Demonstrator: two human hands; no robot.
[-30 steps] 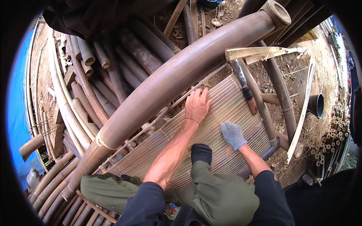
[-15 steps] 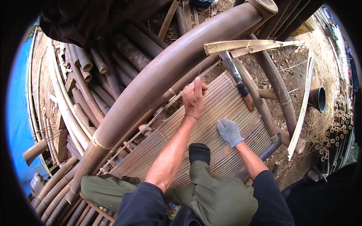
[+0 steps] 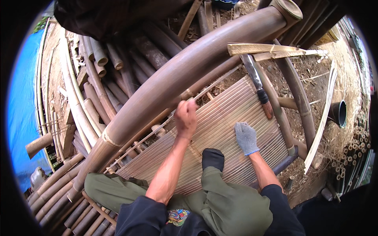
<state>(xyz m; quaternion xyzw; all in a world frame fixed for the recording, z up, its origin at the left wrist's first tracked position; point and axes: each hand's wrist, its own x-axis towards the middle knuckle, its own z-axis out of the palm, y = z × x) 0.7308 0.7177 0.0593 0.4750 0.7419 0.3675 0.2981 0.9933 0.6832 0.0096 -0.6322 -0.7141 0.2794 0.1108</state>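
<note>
Beyond the left hand (image 3: 186, 120) arches a bamboo pole (image 3: 173, 76)

A: How is the light falling?
B: Daylight is arriving from above. The thick bamboo pole (image 3: 169, 80) is carrying a soft sheen, while its underside is lying in shade.
A: Where is glare occurring?
B: The knife blade (image 3: 252, 72) is returning a white glint. The blue tarp (image 3: 25, 98) is glowing brightly at the left.
A: Where is detail dropping?
B: The dark cloth (image 3: 98, 17) is losing its folds in deep shadow. The left hand (image 3: 185, 120) is rendering slightly blurred; the slatted panel (image 3: 220, 102) is reading clearly.
A: And the edges?
B: The fisheye lens is bowing straight lines, and a black vignette is surrounding everything.
</note>
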